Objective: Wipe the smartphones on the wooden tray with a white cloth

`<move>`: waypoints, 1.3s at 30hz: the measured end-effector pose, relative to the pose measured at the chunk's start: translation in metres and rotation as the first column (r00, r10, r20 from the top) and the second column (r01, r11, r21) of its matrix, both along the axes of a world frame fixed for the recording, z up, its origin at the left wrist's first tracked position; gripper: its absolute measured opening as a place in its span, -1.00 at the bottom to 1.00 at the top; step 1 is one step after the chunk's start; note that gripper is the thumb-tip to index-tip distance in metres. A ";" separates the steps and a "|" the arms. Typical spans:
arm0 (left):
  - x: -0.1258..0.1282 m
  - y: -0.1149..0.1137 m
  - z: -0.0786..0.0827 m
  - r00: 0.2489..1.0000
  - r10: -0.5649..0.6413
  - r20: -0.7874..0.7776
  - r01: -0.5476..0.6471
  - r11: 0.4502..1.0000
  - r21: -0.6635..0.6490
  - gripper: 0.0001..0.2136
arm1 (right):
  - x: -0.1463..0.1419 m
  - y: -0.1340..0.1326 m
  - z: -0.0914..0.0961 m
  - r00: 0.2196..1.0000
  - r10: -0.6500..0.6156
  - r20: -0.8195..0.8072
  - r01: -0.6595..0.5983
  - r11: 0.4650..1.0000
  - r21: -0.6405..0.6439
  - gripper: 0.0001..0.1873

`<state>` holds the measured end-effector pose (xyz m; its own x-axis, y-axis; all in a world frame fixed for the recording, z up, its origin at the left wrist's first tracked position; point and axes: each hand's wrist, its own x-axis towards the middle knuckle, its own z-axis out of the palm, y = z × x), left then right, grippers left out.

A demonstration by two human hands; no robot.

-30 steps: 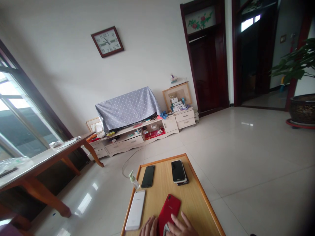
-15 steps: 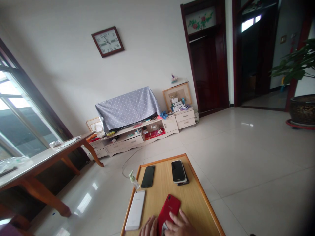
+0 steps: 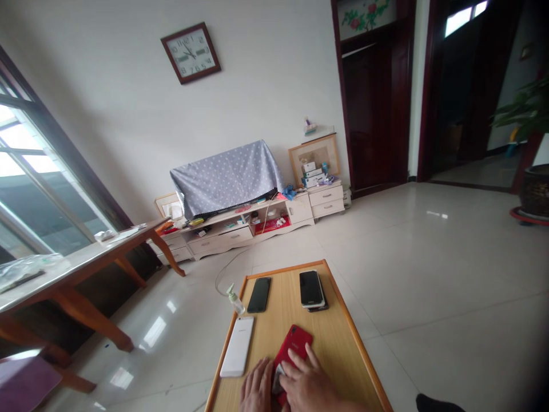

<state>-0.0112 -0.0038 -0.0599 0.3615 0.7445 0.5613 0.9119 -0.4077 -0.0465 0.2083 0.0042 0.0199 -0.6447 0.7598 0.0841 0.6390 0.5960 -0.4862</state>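
Observation:
A red smartphone (image 3: 300, 339) lies back up and slanted on the small wooden table (image 3: 343, 355). My left hand (image 3: 256, 389) grips its lower left edge, fingers close together. My right hand (image 3: 306, 377) lies across the phone's back and presses a crumpled whitish wipe (image 3: 278, 377) against it under the fingers. A white smartphone (image 3: 238, 346) lies back up to the left of my hands. Beyond it are a black smartphone (image 3: 259, 294) and a clear pump bottle (image 3: 235, 300) with a green top.
Several stacked phones (image 3: 311, 288) lie at the table's far right. A long table (image 3: 98, 252) stands at the left by the window. Ahead is a low white cabinet (image 3: 300, 210) under a wall clock (image 3: 191, 53). A potted plant (image 3: 534, 189) stands far right.
The view has shifted, so more of both hands shows. My right hand and the wipe sit slightly higher along the phone's back toward its left edge. The other phones stay put.

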 end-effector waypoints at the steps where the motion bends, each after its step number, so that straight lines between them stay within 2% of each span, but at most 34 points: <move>1: 0.001 -0.004 0.008 1.000 -0.009 -0.001 0.009 0.999 -0.041 -0.40 | 0.002 -0.001 0.001 1.000 -0.007 -0.004 0.007 1.000 0.020 -0.53; 3: 0.006 -0.011 0.022 1.000 0.019 0.005 -0.018 0.989 -0.146 -0.36 | 0.010 0.002 0.002 0.997 -0.075 -0.017 0.076 0.995 0.060 -0.50; 6: 0.017 -0.019 0.038 0.993 0.095 0.064 -0.074 0.961 -0.265 -0.36 | 0.023 0.014 0.003 0.974 -0.223 -0.037 0.225 0.972 0.060 -0.61; 9: 0.025 -0.023 0.045 0.986 0.134 0.096 -0.091 0.929 -0.358 -0.36 | 0.030 0.022 0.003 0.966 -0.256 -0.044 0.258 0.965 0.037 -0.73; 15: 0.032 -0.029 0.058 0.984 0.129 0.120 -0.067 0.906 -0.418 -0.44 | 0.035 0.027 0.000 0.939 -0.337 -0.062 0.339 0.940 0.026 -0.84; 20: 0.034 -0.031 0.064 0.990 0.097 0.098 -0.047 0.908 -0.417 -0.46 | 0.045 0.039 -0.005 0.880 -0.460 -0.117 0.459 0.888 -0.036 -0.70; 23: 0.038 -0.031 0.067 0.992 0.114 0.056 -0.082 0.913 -0.400 -0.52 | 0.047 0.041 -0.009 0.846 -0.512 -0.146 0.504 0.859 -0.090 -0.71; 28: 0.049 -0.034 0.078 0.994 0.111 -0.010 -0.103 0.891 -0.441 -0.61 | 0.044 0.043 -0.015 0.792 -0.569 -0.219 0.524 0.819 -0.233 -0.76; 32: 0.055 -0.036 0.085 0.988 0.153 -0.034 -0.149 0.852 -0.502 -0.56 | 0.046 0.057 -0.020 0.697 -0.665 -0.270 0.532 0.731 -0.426 -0.72; 35: 0.057 -0.037 0.083 0.983 0.177 -0.047 -0.173 0.817 -0.550 -0.52 | 0.047 0.065 -0.025 0.627 -0.722 -0.294 0.515 0.667 -0.539 -0.69; 39: 0.057 -0.036 0.079 0.976 0.208 -0.059 -0.202 0.781 -0.591 -0.46 | 0.045 0.066 -0.032 0.585 -0.741 -0.329 0.486 0.646 -0.589 -0.79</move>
